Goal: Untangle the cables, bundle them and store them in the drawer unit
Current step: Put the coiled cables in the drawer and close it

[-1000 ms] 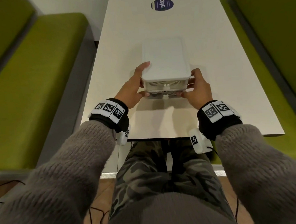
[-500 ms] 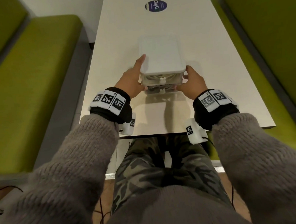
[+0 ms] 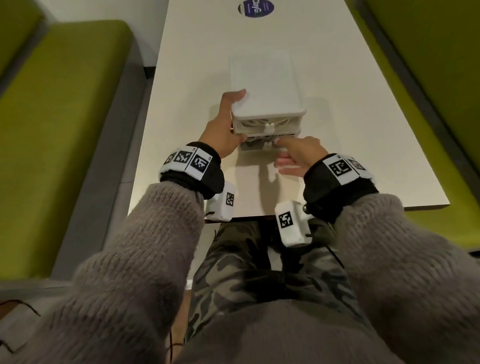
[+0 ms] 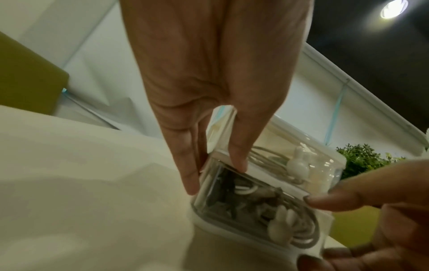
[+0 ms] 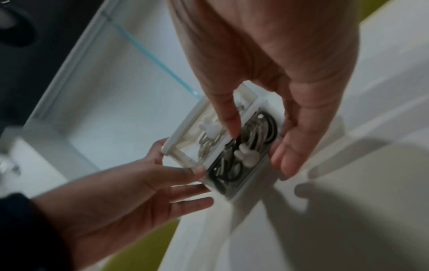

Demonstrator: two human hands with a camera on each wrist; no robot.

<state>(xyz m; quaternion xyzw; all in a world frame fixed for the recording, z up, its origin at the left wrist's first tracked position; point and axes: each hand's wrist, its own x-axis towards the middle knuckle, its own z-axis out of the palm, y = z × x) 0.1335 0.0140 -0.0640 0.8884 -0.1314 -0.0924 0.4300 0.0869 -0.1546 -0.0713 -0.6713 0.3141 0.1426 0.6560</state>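
The white drawer unit (image 3: 265, 86) stands on the white table (image 3: 356, 148), its two clear-fronted drawers facing me. A pale coiled cable (image 4: 267, 157) lies in the upper drawer, and black and white coils (image 5: 255, 132) lie in the lower one. Each drawer has a small rabbit-shaped knob (image 3: 266, 128). My left hand (image 3: 225, 127) presses the unit's left side with straight fingers, thumb on the front edge. My right hand (image 3: 296, 156) is in front of the lower drawer, fingers straight, with the index fingertip (image 5: 232, 132) touching the front.
Green benches (image 3: 49, 122) run along both sides of the table. A round dark sticker (image 3: 256, 8) marks the far end. The table's near edge (image 3: 263, 216) is just under my wrists. Thin black wires (image 3: 14, 307) lie on the floor at lower left.
The drawer unit has slid away from me along the table. My right hand has left the unit's right side and come round to the lower drawer's front. The left hand stays on the left side.
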